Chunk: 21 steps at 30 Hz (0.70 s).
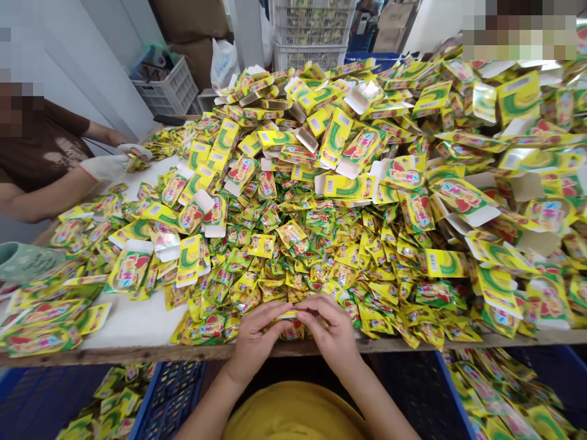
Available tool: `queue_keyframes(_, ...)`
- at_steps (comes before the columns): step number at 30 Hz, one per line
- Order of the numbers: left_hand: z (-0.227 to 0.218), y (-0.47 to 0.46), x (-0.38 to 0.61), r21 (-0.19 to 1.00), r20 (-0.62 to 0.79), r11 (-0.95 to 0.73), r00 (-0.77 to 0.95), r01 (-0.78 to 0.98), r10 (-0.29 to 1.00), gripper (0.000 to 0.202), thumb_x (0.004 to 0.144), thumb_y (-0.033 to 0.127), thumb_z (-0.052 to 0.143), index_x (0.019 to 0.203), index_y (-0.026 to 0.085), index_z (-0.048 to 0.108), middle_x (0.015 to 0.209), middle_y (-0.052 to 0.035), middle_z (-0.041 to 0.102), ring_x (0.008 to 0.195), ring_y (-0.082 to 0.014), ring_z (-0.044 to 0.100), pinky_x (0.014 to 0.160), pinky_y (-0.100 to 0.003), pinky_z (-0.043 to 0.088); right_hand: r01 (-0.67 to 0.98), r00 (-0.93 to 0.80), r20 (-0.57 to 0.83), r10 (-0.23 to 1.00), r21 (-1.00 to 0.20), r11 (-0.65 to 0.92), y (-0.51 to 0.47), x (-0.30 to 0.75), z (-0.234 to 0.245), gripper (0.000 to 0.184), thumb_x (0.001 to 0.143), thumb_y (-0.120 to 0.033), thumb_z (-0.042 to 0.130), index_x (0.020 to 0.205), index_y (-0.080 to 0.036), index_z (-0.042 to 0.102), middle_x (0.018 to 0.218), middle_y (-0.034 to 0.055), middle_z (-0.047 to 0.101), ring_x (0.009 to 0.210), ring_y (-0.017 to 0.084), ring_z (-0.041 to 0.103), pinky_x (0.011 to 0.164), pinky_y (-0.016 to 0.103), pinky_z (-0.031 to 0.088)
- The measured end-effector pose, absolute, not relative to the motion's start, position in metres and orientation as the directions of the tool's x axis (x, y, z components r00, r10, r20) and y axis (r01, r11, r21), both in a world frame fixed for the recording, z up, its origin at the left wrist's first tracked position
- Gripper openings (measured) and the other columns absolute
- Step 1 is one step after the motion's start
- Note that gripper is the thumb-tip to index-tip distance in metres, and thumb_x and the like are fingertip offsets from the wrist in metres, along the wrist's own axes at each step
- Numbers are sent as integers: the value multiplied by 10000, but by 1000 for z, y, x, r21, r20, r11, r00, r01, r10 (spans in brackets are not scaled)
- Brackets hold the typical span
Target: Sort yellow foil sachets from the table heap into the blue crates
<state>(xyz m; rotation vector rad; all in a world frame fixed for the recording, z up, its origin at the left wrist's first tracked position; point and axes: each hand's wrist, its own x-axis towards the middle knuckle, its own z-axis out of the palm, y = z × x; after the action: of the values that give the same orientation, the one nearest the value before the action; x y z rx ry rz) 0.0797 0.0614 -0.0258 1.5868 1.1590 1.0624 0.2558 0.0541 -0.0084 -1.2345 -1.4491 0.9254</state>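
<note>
At the front edge of the table, my left hand and my right hand meet at a small candy box. The thumbs and index fingers of both hands are closed on its upper edge, and the fingers hide most of it. Its yellow and red printed front shows below the fingertips. Just beyond lies a heap of small yellow and green candy sachets. Behind and around them are piled yellow cartons, several with open white flaps.
Blue crates with more packets stand below the table edge. Across at the left, a co-worker's gloved hand handles packets. A green mug sits at the left edge. White crates are stacked at the back.
</note>
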Motion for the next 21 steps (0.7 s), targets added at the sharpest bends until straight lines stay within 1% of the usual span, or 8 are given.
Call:
queue_keyframes(4,-28,60,76,967,95,-134,183,217,978,336,799,218,681,1126,293,687,1085,-46,726,989,-220,668,915,-341,509,310,-39,254,966,-916,253,53,251,-16,128,830,-202,655,935,-247,713,890,42,608,802,166,590,716,291,494)
queue_keyframes(8,-36,59,81,962,158,-204,236,184,959,227,813,190,654,1003,280,740,1044,-58,726,982,-213,661,890,-338,519,402,-13,384,923,-843,357,39,244,-26,263,876,-131,547,1038,-274,699,955,63,559,874,176,574,732,305,505)
queue_keyframes(10,-34,60,86,965,156,-198,227,173,961,207,789,195,678,970,270,747,1014,-64,730,957,-216,666,875,-340,525,453,-77,384,920,-809,375,33,254,-27,356,889,-105,489,1132,-297,664,1013,73,557,903,180,573,740,311,513)
queue_keyframes(13,-19,61,69,964,96,-122,117,237,988,171,775,264,693,936,276,749,985,-56,736,960,-227,663,904,-344,509,600,-117,324,939,-730,327,30,293,-23,486,881,-67,415,1273,-308,572,1079,84,585,990,214,556,829,375,504)
queue_keyframes(16,-3,54,-1,908,-146,84,121,412,982,196,752,385,690,920,309,755,1021,-40,739,1021,-274,647,925,-366,501,763,-162,211,964,-593,259,38,338,-20,577,814,-25,420,1311,-291,539,1171,81,594,1068,257,503,897,454,468)
queue_keyframes(18,-4,41,-71,765,-451,229,247,601,858,261,646,446,750,880,332,771,1011,-24,753,1005,-326,660,898,-404,522,791,-272,122,955,-537,294,47,357,-21,633,741,-1,464,1306,-277,542,1158,66,614,1053,261,493,898,456,464)
queue_keyframes(19,-8,32,-105,680,-544,283,207,676,813,290,579,475,774,841,353,776,952,-4,768,964,-347,676,881,-441,531,791,-313,89,945,-526,312,53,362,-21,634,713,1,487,1282,-268,562,1103,62,632,1019,259,499,879,446,470)
queue_keyframes(21,-20,12,-158,573,-551,339,45,746,833,324,461,524,796,763,412,762,845,80,772,888,-368,697,829,-513,540,785,-358,58,932,-522,334,64,367,-19,505,697,-21,537,1126,-261,655,935,51,642,918,250,511,807,422,478)
